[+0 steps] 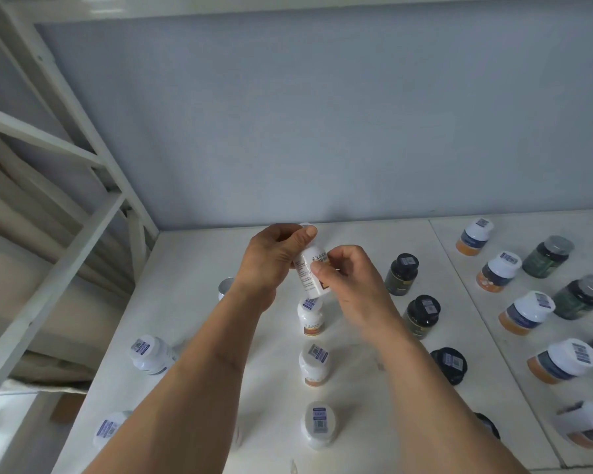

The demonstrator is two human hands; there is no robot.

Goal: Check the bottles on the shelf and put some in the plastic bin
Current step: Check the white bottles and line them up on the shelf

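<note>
A small white bottle [314,268] with a printed label is held up above the white shelf [192,323], tilted. My left hand [274,258] grips its upper part, with the thumb over the cap. My right hand [348,278] pinches its lower part from the right. Below the hands, three white bottles [310,316] with barcode stickers on their caps stand in a column down the middle of the shelf. The plastic bin is not in view.
Dark bottles [402,273] stand in a column right of centre. White-capped orange bottles [524,316] and green bottles [548,256] fill the right panel. More white bottles [151,354] stand at the left. A white shelf frame [65,234] rises at the left; a grey back wall closes the rear.
</note>
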